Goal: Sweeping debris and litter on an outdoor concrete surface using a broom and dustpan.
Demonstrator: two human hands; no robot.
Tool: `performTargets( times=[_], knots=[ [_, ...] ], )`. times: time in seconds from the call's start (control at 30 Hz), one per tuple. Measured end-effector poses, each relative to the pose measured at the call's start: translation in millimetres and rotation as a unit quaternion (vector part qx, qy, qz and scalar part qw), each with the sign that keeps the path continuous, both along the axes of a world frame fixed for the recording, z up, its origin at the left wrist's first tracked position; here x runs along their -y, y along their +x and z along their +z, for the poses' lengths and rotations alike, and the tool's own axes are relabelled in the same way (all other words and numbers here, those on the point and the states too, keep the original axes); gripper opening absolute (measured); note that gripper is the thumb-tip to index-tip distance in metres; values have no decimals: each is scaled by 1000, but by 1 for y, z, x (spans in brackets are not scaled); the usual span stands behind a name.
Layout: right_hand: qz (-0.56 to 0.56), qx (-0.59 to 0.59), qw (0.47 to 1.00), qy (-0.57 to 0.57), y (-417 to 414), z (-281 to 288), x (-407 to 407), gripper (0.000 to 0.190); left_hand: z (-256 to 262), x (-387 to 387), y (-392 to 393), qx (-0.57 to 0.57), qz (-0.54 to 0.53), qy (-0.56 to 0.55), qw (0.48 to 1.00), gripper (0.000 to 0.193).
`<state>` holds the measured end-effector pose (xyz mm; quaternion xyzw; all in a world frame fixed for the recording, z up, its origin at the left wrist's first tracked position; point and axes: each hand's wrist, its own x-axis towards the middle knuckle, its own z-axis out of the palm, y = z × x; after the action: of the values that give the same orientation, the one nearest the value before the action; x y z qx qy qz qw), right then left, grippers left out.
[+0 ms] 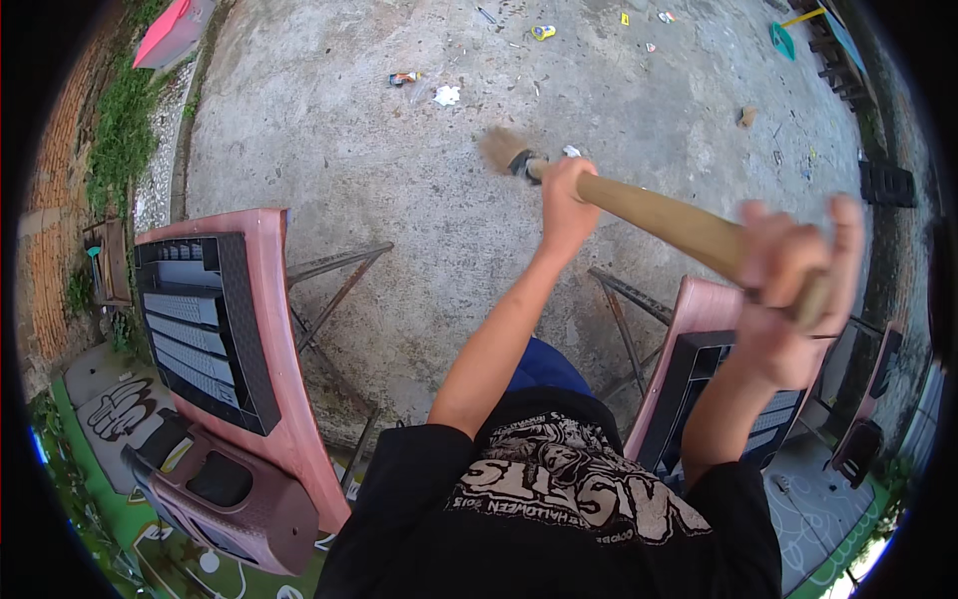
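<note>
My left hand is wrapped around the lower part of a broom's thick tan handle. Past that hand, the brown bristle head is blurred by motion above the concrete floor; I cannot tell whether it touches. Dark binding wraps the base of the bristles. At the handle's upper end my right hand grips it, also blurred, with some fingers sticking out. A small white scrap lies just beyond my left hand.
Litter lies farther out: crumpled white paper, a small bottle, a yellow cup. A teal dustpan is at the upper right. Pink louvred panels flank me, left and right, beside metal legs.
</note>
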<state>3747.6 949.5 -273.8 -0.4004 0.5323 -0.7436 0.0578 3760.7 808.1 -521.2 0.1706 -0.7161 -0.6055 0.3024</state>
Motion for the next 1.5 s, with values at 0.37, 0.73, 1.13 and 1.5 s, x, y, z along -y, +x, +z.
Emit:
performTargets(
  times=[0.37,0.73,1.13,1.5],
  knots=[
    [-11,165,978,127,-17,-67,43,50,-26,126,99,171,5,-205,964,17],
    [71,-430,687,581,-104,-51,281,34,-28,301,3,360,-113,-231,897,14],
    [250,-363,492,751,-213,-127,555,35,18,501,-90,311,-174,-223,907,22],
    [417,-57,489,764,-303,-114,885,30,13,823,-107,344,-25,-267,900,17]
  ],
)
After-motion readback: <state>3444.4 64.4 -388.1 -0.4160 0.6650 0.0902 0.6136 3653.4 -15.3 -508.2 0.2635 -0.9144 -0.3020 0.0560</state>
